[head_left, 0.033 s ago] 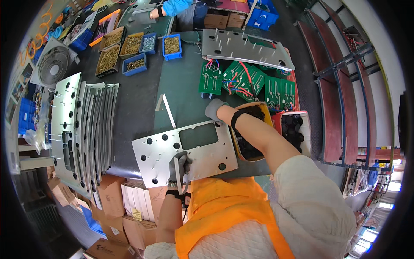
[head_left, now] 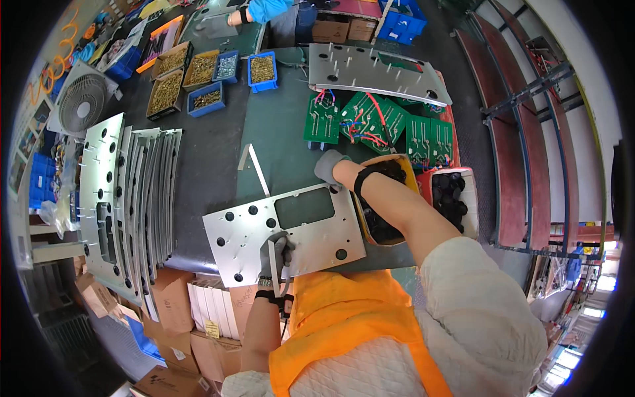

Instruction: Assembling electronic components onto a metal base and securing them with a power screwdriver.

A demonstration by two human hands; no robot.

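A silver metal panel (head_left: 307, 241) with a rectangular cutout and several round black spots lies in front of me at the table's near edge. My left hand (head_left: 279, 250), in a dark grey glove, is closed around a narrow pale strip (head_left: 273, 271) over the panel's near part. At the panel's far right corner is my right hand (head_left: 329, 168), in a light grey glove; its fingertips are hidden, so what they hold cannot be made out. A bent pale strip (head_left: 258, 173) sticks out beyond the panel's far edge.
Black round parts fill a yellow-rimmed box (head_left: 411, 192) and a white-red box (head_left: 469, 198) at right. Green circuit boards (head_left: 322, 119) with wires lie behind. Similar panels (head_left: 99, 172) stand at left. Small-part trays (head_left: 263, 85) are farther back. A co-worker's blue sleeve (head_left: 270, 10) shows.
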